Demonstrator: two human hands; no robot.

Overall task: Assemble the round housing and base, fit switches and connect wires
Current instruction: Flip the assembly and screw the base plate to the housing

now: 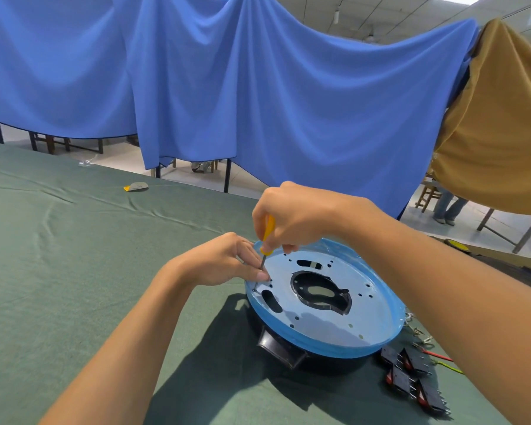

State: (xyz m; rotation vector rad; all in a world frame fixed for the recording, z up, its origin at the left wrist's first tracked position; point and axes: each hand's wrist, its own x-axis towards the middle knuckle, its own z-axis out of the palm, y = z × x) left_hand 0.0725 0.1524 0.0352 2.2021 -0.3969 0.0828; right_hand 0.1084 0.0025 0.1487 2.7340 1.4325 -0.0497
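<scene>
The round housing (328, 361) sits on the green surface (74, 271) in front of me, with the blue-filmed base (319, 326) on top. My right hand (295, 216) is wrapped around the screwdriver (267, 237). It stands almost upright, tip down at the left edge of the base. My left hand (224, 260), the nearer one, pinches the shaft low down. The switches (411, 378) lie to the right of the housing.

Right grip (295, 216) holds a yellow-handled screwdriver (269, 233), tip down at the left edge of the round housing (319, 328), a blue-rimmed plate seated on a black base (288, 354). Left grip (224, 262) pinches the shaft low down. Black switches (411, 378) lie on the tabletop (74, 256), just right of the base.
</scene>
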